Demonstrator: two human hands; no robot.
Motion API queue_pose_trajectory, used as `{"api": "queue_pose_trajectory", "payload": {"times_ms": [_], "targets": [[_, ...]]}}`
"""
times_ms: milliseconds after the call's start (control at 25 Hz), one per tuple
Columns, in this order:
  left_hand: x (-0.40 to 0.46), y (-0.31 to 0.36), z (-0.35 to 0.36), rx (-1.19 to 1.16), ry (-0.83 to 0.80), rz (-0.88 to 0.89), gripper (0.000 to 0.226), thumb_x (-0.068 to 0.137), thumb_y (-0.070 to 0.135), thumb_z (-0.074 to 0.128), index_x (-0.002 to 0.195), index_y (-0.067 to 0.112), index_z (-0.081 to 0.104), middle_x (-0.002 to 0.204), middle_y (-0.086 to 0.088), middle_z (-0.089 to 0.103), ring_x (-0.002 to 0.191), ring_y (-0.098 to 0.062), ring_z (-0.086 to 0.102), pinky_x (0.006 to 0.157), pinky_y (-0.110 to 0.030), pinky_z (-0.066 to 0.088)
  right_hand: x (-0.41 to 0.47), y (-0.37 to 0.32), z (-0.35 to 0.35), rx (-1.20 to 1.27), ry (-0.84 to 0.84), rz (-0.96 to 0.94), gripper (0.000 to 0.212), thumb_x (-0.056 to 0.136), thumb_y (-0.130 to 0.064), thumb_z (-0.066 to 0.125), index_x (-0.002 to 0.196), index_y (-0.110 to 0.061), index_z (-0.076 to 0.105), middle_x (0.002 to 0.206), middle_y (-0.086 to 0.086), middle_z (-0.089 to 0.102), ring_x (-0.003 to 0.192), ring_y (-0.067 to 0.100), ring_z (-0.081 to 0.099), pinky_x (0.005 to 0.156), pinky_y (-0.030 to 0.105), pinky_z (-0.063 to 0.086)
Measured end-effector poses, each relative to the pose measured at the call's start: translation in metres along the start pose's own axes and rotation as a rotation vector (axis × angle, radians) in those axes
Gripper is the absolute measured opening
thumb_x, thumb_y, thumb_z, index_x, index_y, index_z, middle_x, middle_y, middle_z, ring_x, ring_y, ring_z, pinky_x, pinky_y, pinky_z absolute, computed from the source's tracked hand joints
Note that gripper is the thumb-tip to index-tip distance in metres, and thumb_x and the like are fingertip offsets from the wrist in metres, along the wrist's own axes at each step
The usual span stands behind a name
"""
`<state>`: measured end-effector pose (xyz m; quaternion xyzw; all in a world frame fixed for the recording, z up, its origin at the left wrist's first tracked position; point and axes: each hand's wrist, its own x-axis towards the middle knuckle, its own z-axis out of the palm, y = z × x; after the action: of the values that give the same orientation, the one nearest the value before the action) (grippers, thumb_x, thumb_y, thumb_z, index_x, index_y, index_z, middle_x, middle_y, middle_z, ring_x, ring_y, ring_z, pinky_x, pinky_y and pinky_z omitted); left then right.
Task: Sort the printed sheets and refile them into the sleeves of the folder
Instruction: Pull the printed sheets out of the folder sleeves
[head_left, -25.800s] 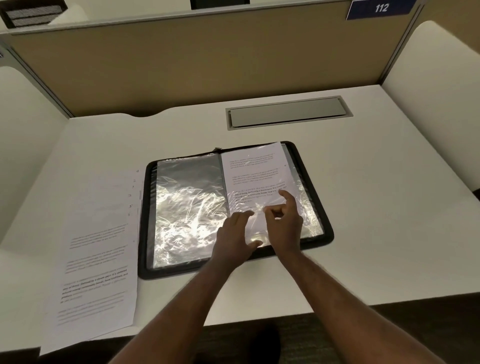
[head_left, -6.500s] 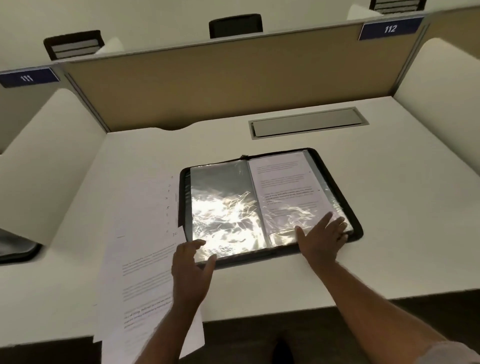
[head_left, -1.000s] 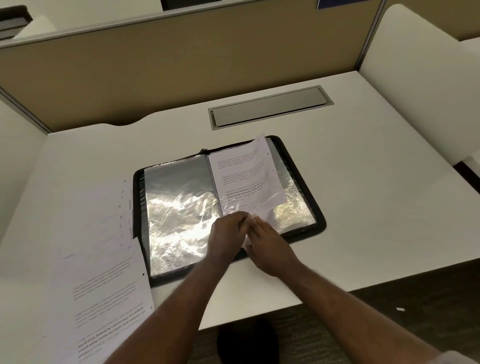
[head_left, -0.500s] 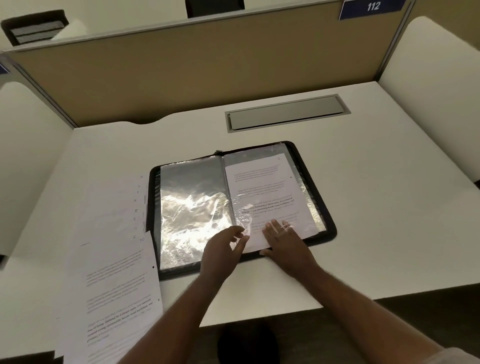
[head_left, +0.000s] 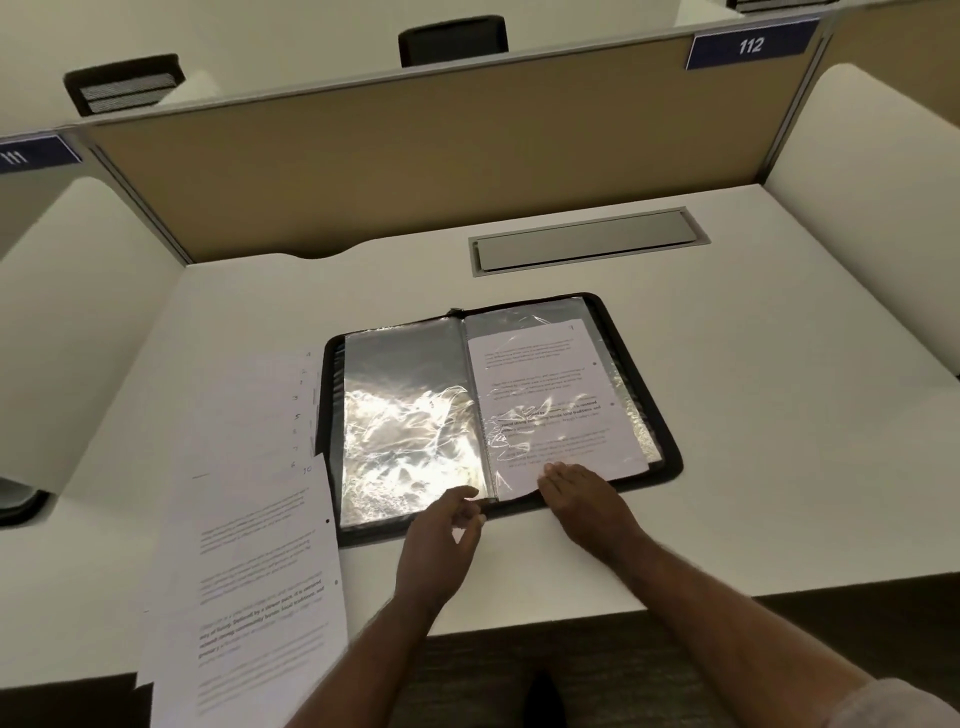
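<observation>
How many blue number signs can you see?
2: one blue number sign reading 112 on the divider's top right; another, 111, at the far left edge, partly cut off.

- White surface (head_left: 727, 415) with a grey cable hatch (head_left: 584, 241).
- Tan partition (head_left: 415, 171), blue "112" sign (head_left: 750, 45).
- Beyond it, what look like dark chair backs (head_left: 452, 39).
</observation>
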<state>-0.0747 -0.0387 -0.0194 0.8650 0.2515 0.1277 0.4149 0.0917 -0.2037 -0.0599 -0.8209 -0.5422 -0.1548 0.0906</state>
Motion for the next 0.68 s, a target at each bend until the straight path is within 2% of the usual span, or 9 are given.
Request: {"api": "queue_pose_trajectory", "payload": {"times_ms": [80, 160, 240, 360, 440, 480, 560, 640, 680], "targets": [[-0.007, -0.004, -0.008, 0.008, 0.016, -0.001, 0.03, 0.087, 0.019, 0.07, 0.115, 0.028, 0.063, 0.089, 0.018, 0.068, 0.086, 0.001, 0.063, 0.077, -0.02, 0.05, 0.013, 0.001, -0.01, 0.062, 0.0, 0.014, 0.028, 0.057, -0.006, 0.085, 0.08, -0.011, 0.071, 0.074, 0.006, 0.07, 0.066, 0.023, 0.067, 0.059, 0.031, 0.056], [-0.012, -0.007, -0.013, -0.014, 0.017, -0.005, 0.03, 0.087, 0.017, 0.07, 0.114, 0.027, 0.062, 0.09, 0.017, 0.068, 0.085, 0.0, 0.063, 0.074, -0.019, 0.05, 0.021, 0.001, -0.02, 0.039, -0.013, -0.027, 0.021, 0.061, -0.009, 0.082, 0.073, -0.015, 0.066, 0.065, 0.001, 0.064, 0.057, 0.02, 0.062, 0.054, 0.028, 0.049], [-0.017, -0.008, -0.016, -0.059, -0.02, -0.034, 0.027, 0.086, 0.017, 0.071, 0.111, 0.027, 0.063, 0.091, 0.014, 0.067, 0.081, -0.001, 0.062, 0.07, -0.02, 0.05, 0.017, -0.005, -0.027, -0.015, 0.005, -0.079, 0.019, 0.064, -0.007, 0.079, 0.075, -0.013, 0.065, 0.067, 0.004, 0.065, 0.062, 0.021, 0.063, 0.059, 0.029, 0.051], [-0.028, -0.003, -0.009, -0.143, -0.113, -0.19, 0.022, 0.087, 0.023, 0.071, 0.108, 0.025, 0.064, 0.093, 0.011, 0.067, 0.075, -0.003, 0.062, 0.067, -0.016, 0.048, -0.008, -0.019, -0.031, -0.106, 0.021, -0.133, 0.017, 0.072, -0.006, 0.075, 0.087, -0.007, 0.068, 0.084, 0.013, 0.069, 0.081, 0.03, 0.068, 0.077, 0.04, 0.057], [-0.037, 0.0, 0.003, -0.21, -0.16, -0.316, 0.026, 0.089, 0.033, 0.068, 0.112, 0.021, 0.064, 0.097, 0.006, 0.069, 0.082, -0.007, 0.066, 0.075, -0.022, 0.053, -0.026, -0.031, -0.039, -0.148, 0.013, -0.112, 0.022, 0.074, -0.011, 0.076, 0.094, -0.005, 0.07, 0.094, 0.016, 0.071, 0.091, 0.032, 0.069, 0.084, 0.043, 0.056], [-0.039, 0.002, 0.011, -0.301, -0.176, -0.391, 0.03, 0.091, 0.038, 0.065, 0.114, 0.019, 0.062, 0.099, 0.002, 0.071, 0.086, -0.011, 0.067, 0.08, -0.028, 0.055, -0.033, -0.036, -0.044, -0.143, 0.009, -0.092, 0.024, 0.075, -0.013, 0.077, 0.097, -0.005, 0.071, 0.098, 0.017, 0.071, 0.095, 0.033, 0.069, 0.086, 0.044, 0.055], [-0.038, 0.009, 0.027, -0.639, -0.194, -0.562, 0.034, 0.093, 0.043, 0.06, 0.115, 0.016, 0.061, 0.105, -0.005, 0.072, 0.095, -0.018, 0.069, 0.084, -0.034, 0.057, -0.048, -0.045, -0.053, -0.12, 0.005, -0.078, 0.027, 0.075, -0.014, 0.078, 0.1, -0.005, 0.071, 0.102, 0.017, 0.071, 0.098, 0.032, 0.068, 0.088, 0.044, 0.053], [-0.029, 0.018, 0.036, -0.927, -0.179, -0.683, 0.026, 0.095, 0.029, 0.062, 0.112, 0.01, 0.063, 0.106, -0.009, 0.073, 0.098, -0.023, 0.07, 0.081, -0.035, 0.059, -0.06, -0.053, -0.06, -0.116, -0.005, -0.102, 0.026, 0.078, -0.015, 0.076, 0.102, -0.007, 0.071, 0.105, 0.015, 0.071, 0.101, 0.03, 0.068, 0.093, 0.044, 0.051], [-0.022, 0.02, 0.038, -0.952, -0.159, -0.713, 0.021, 0.093, 0.019, 0.065, 0.111, 0.006, 0.064, 0.106, -0.011, 0.073, 0.097, -0.025, 0.071, 0.078, -0.036, 0.059, -0.063, -0.056, -0.063, -0.106, 0.005, -0.081, 0.024, 0.081, -0.018, 0.074, 0.103, -0.008, 0.071, 0.107, 0.014, 0.071, 0.103, 0.029, 0.067, 0.096, 0.044, 0.049]]}}
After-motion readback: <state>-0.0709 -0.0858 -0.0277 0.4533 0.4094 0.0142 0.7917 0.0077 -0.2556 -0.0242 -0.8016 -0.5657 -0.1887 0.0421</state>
